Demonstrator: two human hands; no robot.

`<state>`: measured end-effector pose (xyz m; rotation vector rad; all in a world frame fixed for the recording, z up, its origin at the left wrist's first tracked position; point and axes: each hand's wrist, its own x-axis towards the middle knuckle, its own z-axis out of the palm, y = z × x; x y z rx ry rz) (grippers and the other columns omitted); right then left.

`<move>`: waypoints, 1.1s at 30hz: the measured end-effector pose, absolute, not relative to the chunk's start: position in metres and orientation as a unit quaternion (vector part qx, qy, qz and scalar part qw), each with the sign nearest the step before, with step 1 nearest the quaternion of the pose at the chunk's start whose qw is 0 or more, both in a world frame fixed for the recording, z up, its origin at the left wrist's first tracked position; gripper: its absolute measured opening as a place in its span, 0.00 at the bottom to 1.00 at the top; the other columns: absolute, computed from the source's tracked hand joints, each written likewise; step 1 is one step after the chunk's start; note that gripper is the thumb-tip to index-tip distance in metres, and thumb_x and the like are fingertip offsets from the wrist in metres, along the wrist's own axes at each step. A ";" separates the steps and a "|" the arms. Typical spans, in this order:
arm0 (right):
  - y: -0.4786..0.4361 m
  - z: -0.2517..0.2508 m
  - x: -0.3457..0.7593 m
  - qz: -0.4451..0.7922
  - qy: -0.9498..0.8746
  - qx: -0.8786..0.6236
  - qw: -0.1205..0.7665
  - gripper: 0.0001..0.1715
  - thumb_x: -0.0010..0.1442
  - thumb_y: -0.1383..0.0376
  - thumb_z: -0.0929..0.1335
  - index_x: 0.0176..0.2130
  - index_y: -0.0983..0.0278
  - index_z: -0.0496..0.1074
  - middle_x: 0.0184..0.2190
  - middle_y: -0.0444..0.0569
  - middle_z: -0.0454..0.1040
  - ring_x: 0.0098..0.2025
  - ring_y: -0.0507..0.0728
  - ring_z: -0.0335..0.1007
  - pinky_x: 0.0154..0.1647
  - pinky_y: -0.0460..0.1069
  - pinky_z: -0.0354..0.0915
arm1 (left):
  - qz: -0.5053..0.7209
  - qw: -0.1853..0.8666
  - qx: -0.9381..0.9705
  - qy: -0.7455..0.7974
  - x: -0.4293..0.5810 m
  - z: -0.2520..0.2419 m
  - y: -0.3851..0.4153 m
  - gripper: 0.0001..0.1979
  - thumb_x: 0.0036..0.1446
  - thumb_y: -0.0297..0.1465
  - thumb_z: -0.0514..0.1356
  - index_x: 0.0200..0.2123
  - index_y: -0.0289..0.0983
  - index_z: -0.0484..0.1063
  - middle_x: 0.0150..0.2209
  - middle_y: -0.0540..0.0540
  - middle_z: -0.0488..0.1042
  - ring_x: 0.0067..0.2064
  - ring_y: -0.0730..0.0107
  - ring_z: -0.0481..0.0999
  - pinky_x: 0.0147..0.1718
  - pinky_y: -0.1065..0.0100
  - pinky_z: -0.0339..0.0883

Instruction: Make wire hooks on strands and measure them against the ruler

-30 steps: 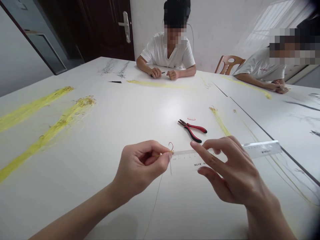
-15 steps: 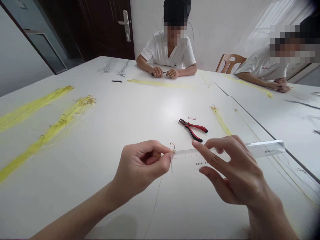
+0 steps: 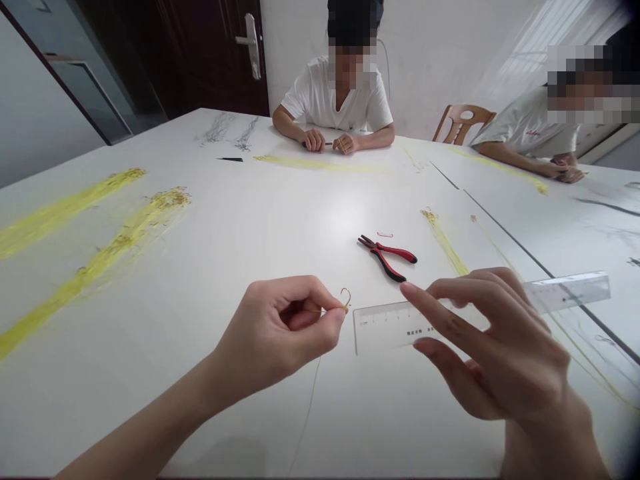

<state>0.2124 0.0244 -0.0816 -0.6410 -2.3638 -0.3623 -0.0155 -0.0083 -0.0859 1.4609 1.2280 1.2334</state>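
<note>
My left hand [image 3: 280, 333] is closed in a pinch on a thin yellow wire with a small hook [image 3: 345, 298] at its end; the wire trails down toward me across the white table [image 3: 250, 227]. My right hand [image 3: 500, 340] holds a clear plastic ruler [image 3: 390, 325] by its middle, fingers curled over it, the ruler's left end a short gap to the right of the hook. Red-and-black pliers [image 3: 387, 257] lie on the table just beyond both hands.
Long bundles of yellow wire [image 3: 100, 257] lie at the left, and a thinner bundle [image 3: 445, 243] at the right. Two people in white shirts sit at the far side [image 3: 340, 100] and far right [image 3: 530, 130]. A seam [image 3: 500, 230] divides the tables.
My right hand has drawn the ruler to the right and slightly nearer, so its left end no longer touches the hook. My left hand has stayed nearly in place.
</note>
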 end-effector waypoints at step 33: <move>0.025 -0.083 0.210 -0.133 -0.908 -0.242 0.315 0.23 0.57 0.66 0.66 0.53 0.66 0.66 0.37 0.52 0.67 0.32 0.54 0.60 0.34 0.54 0.59 | 0.512 0.402 0.575 0.495 -0.011 -0.089 -0.010 0.06 0.48 0.27 0.61 0.23 0.40 0.77 0.15 0.54 0.58 0.18 0.79 0.53 0.15 0.74 0.52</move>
